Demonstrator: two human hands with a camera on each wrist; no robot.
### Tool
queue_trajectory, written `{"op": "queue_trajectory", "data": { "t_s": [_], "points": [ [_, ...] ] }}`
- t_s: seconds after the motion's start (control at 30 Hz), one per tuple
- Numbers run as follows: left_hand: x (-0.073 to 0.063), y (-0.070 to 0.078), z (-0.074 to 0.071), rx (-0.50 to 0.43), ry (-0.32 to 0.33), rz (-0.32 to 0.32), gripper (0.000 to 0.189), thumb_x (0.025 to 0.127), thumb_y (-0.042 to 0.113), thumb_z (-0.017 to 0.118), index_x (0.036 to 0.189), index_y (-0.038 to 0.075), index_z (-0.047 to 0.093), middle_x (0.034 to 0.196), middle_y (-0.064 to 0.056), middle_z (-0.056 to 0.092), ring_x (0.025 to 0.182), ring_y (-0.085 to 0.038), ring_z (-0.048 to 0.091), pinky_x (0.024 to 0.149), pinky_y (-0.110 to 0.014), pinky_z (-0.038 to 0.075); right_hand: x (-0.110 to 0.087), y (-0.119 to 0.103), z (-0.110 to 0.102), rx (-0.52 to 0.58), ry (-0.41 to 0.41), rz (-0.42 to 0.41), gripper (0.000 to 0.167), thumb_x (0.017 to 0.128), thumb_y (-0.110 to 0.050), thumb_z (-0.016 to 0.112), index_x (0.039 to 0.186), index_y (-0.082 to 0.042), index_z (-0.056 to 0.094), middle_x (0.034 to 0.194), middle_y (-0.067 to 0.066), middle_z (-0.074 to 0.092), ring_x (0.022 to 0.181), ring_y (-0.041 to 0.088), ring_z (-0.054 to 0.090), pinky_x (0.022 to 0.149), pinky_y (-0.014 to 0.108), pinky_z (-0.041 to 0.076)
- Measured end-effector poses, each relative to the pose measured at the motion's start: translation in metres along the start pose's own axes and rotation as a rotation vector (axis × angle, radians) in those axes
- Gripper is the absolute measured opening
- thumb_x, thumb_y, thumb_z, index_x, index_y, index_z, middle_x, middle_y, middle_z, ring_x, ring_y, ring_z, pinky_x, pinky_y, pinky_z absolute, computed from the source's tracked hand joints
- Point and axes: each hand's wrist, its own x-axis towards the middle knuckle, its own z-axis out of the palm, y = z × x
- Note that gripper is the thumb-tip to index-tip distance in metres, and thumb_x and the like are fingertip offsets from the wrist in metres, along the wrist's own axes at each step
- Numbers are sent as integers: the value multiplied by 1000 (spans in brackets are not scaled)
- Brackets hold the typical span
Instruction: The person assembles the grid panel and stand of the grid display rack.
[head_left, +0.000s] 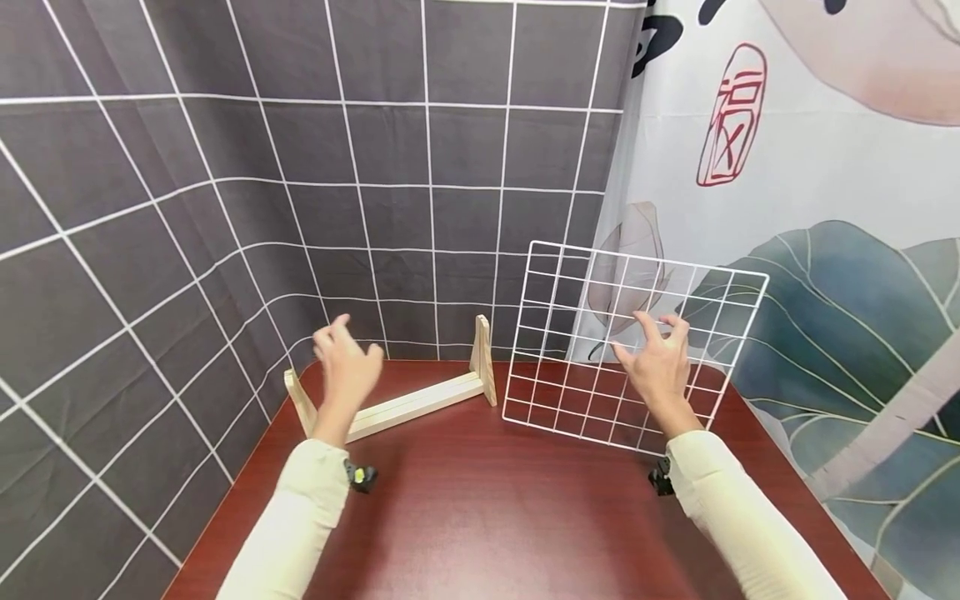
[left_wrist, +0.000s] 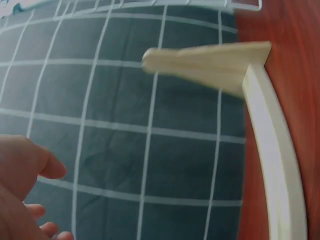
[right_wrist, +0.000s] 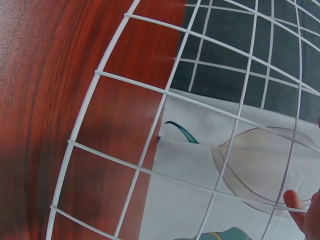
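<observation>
A white wire grid panel [head_left: 581, 437] stands tilted on the right side of the table, its lower edge close to the tabletop. My right hand [head_left: 662, 371] holds it by the wires near its middle; in the right wrist view only a finger and part of the hand [right_wrist: 311, 215] show at a wire. My left hand [head_left: 348, 371] is raised with thumb and fingers apart and nothing between them. Behind and below it lies a pale wooden stand [head_left: 420, 406], a long bar between two upright end pieces; the hand and wrist hide part of its left end.
The reddish-brown table [head_left: 480, 517] has rounded far corners. A dark grey curtain [head_left: 465, 150] with white lines hangs behind it, and a white printed curtain [head_left: 810, 175] hangs at the right, close behind the grid.
</observation>
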Motion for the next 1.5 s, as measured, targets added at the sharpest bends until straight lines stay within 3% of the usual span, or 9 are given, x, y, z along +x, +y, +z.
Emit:
{"op": "queue_trajectory", "data": {
  "t_s": [0.2,0.3,0.4,0.53,0.63,0.8,0.97,1.23,1.5],
  "points": [
    [2,-23,-45,20,150,-20,76,80,9,61,151,4,35,144,-26,28,135,-45,26,107,-57,33,2,2,0,12,0,6,61,70,-23,90,126,-18,64,132,25,44,100,44,54,72,58,49],
    [2,-39,-60,46,151,-72,84,78,8,62,154,5,28,146,-26,24,135,-48,22,108,-60,31,3,2,0,14,-13,15,62,71,-24,90,126,-18,64,133,24,43,102,44,54,73,58,49],
    [2,-56,-67,47,80,-133,93,76,9,64,158,5,18,150,-28,17,135,-52,20,108,-62,30,4,4,0,9,-19,30,61,71,-24,90,126,-19,64,134,24,43,103,44,54,74,58,49],
    [2,-78,-66,35,-63,-184,100,80,11,68,159,3,8,152,-35,15,137,-58,23,112,-64,29,4,6,1,9,-25,48,62,70,-23,90,127,-19,64,135,24,43,103,44,53,76,59,49],
    [1,-94,-62,30,-120,-188,97,82,9,69,159,2,9,151,-39,20,140,-56,25,117,-64,28,3,5,1,17,-32,50,63,70,-23,91,127,-19,64,135,24,43,103,45,53,77,59,49],
    [-3,-109,-61,36,-78,-171,87,79,-3,61,156,4,22,145,-39,38,139,-52,33,115,-62,30,0,4,2,27,-42,43,62,70,-23,90,126,-18,64,134,26,44,103,45,53,79,60,49],
    [-4,-116,-62,31,-37,-180,79,78,-6,57,152,2,31,133,-33,51,123,-49,47,106,-61,37,-1,6,1,28,-33,21,61,70,-23,90,126,-18,65,133,26,44,102,45,54,78,60,49],
    [1,-130,-59,-8,-78,-199,75,81,-3,57,151,8,34,142,-31,54,127,-47,55,109,-58,43,0,6,2,33,-32,11,61,71,-24,90,126,-17,64,132,25,43,102,45,54,77,60,49],
    [6,-134,-57,21,-132,-150,71,86,2,58,151,12,33,145,-33,51,128,-47,58,109,-58,45,0,10,2,28,-34,6,62,70,-23,90,126,-17,64,131,25,43,101,45,54,78,60,49]
  ]
}}
